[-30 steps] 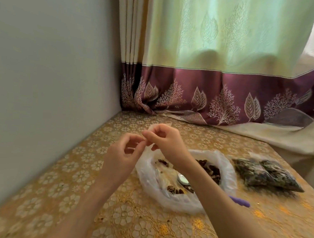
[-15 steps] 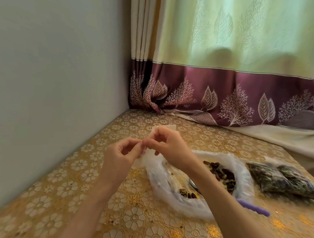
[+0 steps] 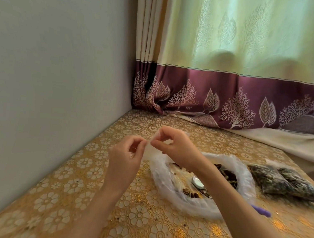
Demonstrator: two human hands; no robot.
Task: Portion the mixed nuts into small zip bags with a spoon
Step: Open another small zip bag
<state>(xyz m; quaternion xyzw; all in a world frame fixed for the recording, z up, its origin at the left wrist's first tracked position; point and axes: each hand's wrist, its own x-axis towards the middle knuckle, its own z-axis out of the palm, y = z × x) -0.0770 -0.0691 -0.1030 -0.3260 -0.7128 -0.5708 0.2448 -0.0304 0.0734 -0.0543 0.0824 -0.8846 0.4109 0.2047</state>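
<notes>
Now both hands pinch small zip bag (image 3: 151, 148) mouth: left hand (image 3: 126, 160) left side, right hand (image 3: 176, 148) right; spoon (image 3: 198, 183) lies below-right, nearer right hand.

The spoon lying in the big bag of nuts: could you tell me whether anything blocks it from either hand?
Partly. The right forearm crosses above the spoon, hiding its handle's middle, and both hands, left and right, are busy pinching the small zip bag. Otherwise the big bag lies open.
</notes>
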